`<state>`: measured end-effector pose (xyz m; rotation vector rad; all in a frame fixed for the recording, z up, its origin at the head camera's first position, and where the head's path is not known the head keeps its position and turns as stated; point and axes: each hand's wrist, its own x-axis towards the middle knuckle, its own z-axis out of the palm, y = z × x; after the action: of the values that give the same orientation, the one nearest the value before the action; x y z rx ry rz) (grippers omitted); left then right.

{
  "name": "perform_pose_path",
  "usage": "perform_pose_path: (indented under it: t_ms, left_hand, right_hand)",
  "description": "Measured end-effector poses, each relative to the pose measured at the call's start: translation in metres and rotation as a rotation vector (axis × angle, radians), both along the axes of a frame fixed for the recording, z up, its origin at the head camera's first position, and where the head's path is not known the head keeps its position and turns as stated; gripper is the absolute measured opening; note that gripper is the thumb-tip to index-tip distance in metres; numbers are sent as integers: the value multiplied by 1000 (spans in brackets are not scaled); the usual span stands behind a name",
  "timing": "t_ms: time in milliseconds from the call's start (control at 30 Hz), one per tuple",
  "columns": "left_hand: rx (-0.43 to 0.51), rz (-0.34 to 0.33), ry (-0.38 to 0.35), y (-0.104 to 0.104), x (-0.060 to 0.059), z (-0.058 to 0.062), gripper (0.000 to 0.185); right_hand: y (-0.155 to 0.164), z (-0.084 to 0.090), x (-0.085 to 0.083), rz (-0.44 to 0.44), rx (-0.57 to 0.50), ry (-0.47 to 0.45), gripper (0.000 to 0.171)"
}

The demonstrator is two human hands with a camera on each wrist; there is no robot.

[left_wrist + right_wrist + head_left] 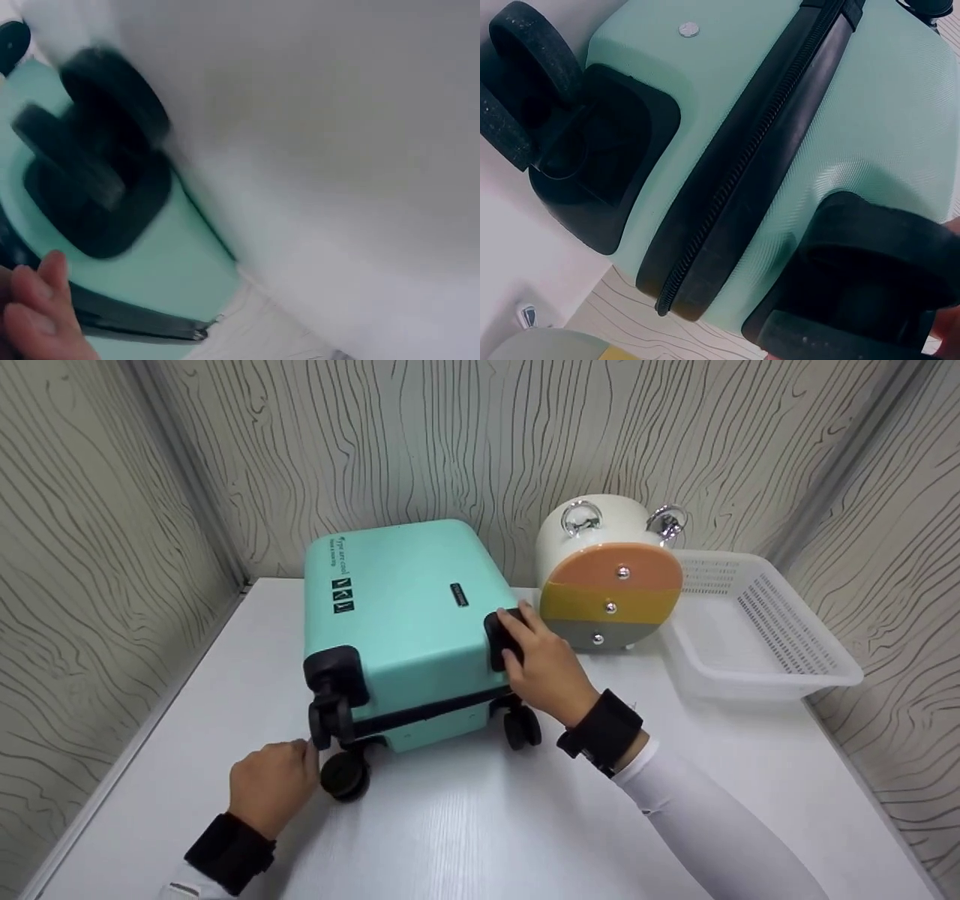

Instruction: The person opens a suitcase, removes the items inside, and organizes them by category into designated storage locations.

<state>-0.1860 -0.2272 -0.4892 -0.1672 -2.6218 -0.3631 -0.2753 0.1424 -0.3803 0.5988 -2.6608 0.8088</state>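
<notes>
A mint-green suitcase (397, 607) lies flat on the white table, its wheeled end toward me. My right hand (546, 664) grips its upper right corner, fingers over the black corner guard. In the right wrist view, fingertips show behind the black wheel (862, 277) at that corner. My left hand (274, 784) is at the near left corner, close to the upper left wheel (330, 718). Its fingertips (45, 300) are loosely bent beside the black zip band (135, 319) in the left wrist view, with nothing visible between them.
Right of the suitcase stands a round white cabinet (611, 592) with orange, yellow and grey drawers and metal rings on top. A white plastic basket (757, 679) is at the far right. Patterned walls (450, 442) enclose the table (450, 832).
</notes>
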Motion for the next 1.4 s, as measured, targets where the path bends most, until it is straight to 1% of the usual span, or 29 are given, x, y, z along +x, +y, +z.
perform_pose_path:
  t_ms: [67, 233, 333, 467, 600, 667, 733, 800, 833, 967, 1033, 1067, 1133, 1200, 1267, 1333, 1400]
  left_hand:
    - [42, 5, -46, -9, -9, 2, 54]
    - [124, 7, -173, -26, -34, 10, 52]
    - [150, 3, -242, -31, -44, 15, 52]
    - [162, -5, -256, -31, -48, 16, 51]
    - [186, -6, -251, -31, -46, 13, 50]
    - [207, -7, -249, -31, -44, 13, 49]
    - [231, -9, -244, -32, -42, 15, 45]
    - [259, -8, -222, -31, -40, 20, 40]
    - [276, -5, -199, -30, -39, 24, 38]
    - [386, 1, -62, -21, -30, 45, 36]
    - [448, -17, 1, -12, -23, 56, 37]
    - [472, -37, 23, -7, -19, 60, 39]
    - [490, -87, 49, 4, -12, 68, 44]
    - [466, -149, 73, 16, -7, 72, 52]
    - [406, -201, 101, 27, -4, 75, 57]
    - [330, -231, 128, 35, -3, 76, 57]
    - [254, -236, 146, 41, -3, 76, 53]
  right_hand:
    - [0, -1, 0, -1, 2, 5, 54]
    - [-1, -2, -1, 1, 5, 7, 54]
    - [0, -2, -1, -2, 5, 5, 54]
    - [1, -3, -1, -13, 1, 9, 54]
    - [1, -3, -2, -14, -1, 4, 55]
    - [2, -2, -1, -6, -7, -18, 55]
    - [4, -2, -2, 7, -35, -57, 57]
    - [7, -1, -3, 20, -105, -112, 58]
    - [10, -1, -4, 28, -159, -136, 58]
    - [21, -3, -10, 0, -398, -246, 55]
    - [27, -6, -12, -34, -452, -288, 52]
    - [29, -8, -12, -58, -457, -315, 51]
    - [33, -11, -12, -78, -457, -360, 48]
    - [35, -12, -11, -82, -469, -409, 46]
    - [36, -11, -8, -69, -508, -454, 46]
    - [36, -8, -4, -46, -546, -481, 45]
    - [34, -5, -2, -20, -571, -496, 44]
